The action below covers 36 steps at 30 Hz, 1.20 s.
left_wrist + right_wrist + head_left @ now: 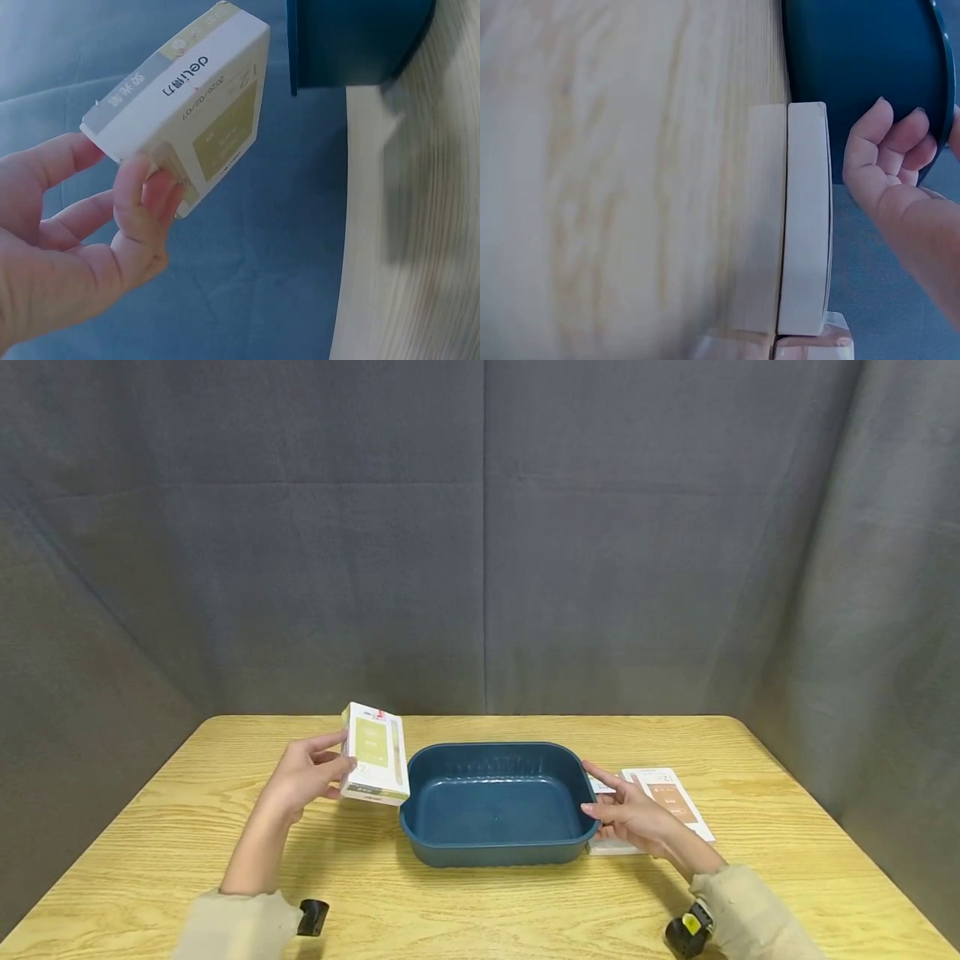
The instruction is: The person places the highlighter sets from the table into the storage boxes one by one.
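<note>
My left hand [303, 772] holds up a white and yellow-green cardboard box [375, 752], thumb on its front and fingers behind. The box hangs tilted just beside the left rim of a dark blue plastic basin [495, 855]. In the left wrist view, "deli" lettering shows on one side of this box [202, 97]. My right hand [637, 814] grips the basin at its right end, thumb at the rim. From the right wrist view, curled fingertips [881, 112] rest against the basin's outer wall [855, 52]. Nothing lies inside the basin.
Right of the basin, partly behind my right hand, lie white boxes, one with a brown panel [672, 800]. A white box [806, 217] edge shows close below the basin in the right wrist view. Grey curtains [480, 543] surround the wooden table [360, 910].
</note>
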Tool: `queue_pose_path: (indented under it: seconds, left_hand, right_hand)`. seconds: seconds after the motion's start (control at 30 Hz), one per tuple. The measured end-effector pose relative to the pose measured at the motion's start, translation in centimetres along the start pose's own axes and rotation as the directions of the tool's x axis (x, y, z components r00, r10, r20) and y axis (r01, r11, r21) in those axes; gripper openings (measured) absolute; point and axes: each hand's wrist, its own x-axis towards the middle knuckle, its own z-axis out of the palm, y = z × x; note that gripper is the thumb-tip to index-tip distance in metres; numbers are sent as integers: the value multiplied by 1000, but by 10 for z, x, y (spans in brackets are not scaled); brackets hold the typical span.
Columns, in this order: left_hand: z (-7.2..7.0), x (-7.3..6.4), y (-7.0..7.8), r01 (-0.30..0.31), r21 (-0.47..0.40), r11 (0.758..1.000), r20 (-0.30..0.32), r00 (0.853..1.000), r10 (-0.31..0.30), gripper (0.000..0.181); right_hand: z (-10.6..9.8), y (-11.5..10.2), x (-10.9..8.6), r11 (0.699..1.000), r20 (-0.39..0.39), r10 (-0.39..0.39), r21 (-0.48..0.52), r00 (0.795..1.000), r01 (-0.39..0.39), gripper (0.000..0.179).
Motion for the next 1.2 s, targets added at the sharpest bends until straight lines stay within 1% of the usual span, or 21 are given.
queue_pose_path:
  seconds: [0.23,0.47,0.9,1.07,1.2]
  left_hand:
    - [10,-1,3,-11,-4,1000,22,1000,11,51]
    - [17,-1,2,-11,-39,999,54,998,13,50]
    - [32,-1,1,-9,-32,999,82,997,11,49]
    - [38,-1,1,2,-41,999,107,994,3,50]
    - [43,0,2,13,-43,999,105,994,-9,51]
  right_hand:
    - [1,-1,0,1000,-17,15,-17,1000,-15,80]
    - [1,-1,0,999,-20,13,-33,1000,-14,80]
    - [1,-2,0,1000,-29,18,-19,999,-19,80]
    - [2,-2,0,1000,-23,20,-14,1000,-20,81]
    - [2,-2,1,1000,-22,21,-16,1000,-21,80]
